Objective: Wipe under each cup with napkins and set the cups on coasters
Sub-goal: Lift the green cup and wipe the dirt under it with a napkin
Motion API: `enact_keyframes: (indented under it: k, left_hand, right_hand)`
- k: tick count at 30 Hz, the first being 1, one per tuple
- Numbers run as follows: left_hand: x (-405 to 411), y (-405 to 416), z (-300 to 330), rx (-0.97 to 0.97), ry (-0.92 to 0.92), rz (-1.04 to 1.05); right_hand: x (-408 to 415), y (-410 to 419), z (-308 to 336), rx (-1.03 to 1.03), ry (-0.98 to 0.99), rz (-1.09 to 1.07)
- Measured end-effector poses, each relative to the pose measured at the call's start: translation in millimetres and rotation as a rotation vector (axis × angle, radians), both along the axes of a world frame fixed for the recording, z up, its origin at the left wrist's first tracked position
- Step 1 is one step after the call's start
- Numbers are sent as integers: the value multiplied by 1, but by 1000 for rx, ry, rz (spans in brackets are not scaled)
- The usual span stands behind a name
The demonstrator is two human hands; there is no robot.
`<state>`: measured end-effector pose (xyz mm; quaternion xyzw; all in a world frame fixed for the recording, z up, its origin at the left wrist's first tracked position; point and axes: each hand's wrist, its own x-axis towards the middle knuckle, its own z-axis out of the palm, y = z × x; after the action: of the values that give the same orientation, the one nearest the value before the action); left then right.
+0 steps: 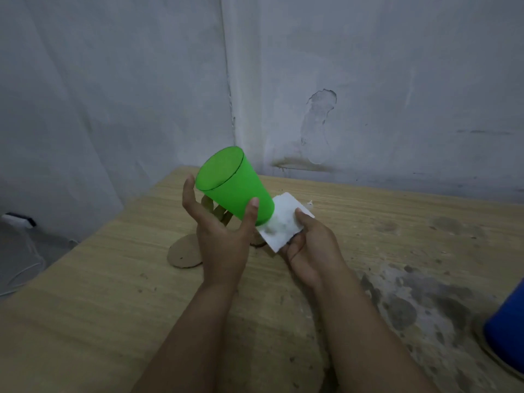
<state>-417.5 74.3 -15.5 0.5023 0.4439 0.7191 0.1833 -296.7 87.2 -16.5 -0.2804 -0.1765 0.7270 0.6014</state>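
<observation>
My left hand holds a green cup tilted in the air above the table, its mouth facing up and to the left. My right hand presses a folded white napkin against the cup's bottom end. A round cardboard coaster lies on the table below and to the left of the cup, partly hidden by my left hand. A blue cup stands at the right edge of the view on another coaster.
The wooden table has dark stains on its right part. Grey walls meet in a corner just behind it. The table's left edge drops off to a dim floor with a dark object at far left.
</observation>
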Motion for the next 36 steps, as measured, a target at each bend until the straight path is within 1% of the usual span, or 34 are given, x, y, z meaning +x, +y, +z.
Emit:
enact_keyframes:
  k: [6, 11, 14, 18, 25, 27, 30, 32, 36]
  left_hand:
    - [5, -1, -2, -8, 46, -37]
    - [3, -1, 0, -26, 56, -14]
    - [1, -1, 1, -20, 47, 2]
    - [-1, -1, 2, -11, 22, 35]
    - [0, -2, 3, -14, -22, 41]
    - [-1, -3, 3, -13, -26, 39]
    - [-1, -4, 3, -15, -22, 24]
    - [0, -4, 3, -25, -4, 4]
    - [3, -5, 4, -50, 8, -55]
  right_hand:
    - [-8, -3, 1, 51, 74, 103]
    - [-3, -1, -1, 95, 123, 110]
    - [-2, -1, 0, 100, 111, 98]
    - [2, -1, 1, 101, 41, 63]
    - [5, -5, 5, 69, -10, 81]
    - [4, -4, 5, 63, 10, 56]
    - [3, -2, 6, 46, 47, -60]
    - [4, 0, 5, 35, 54, -90]
    - [-3, -2, 6, 52, 120, 39]
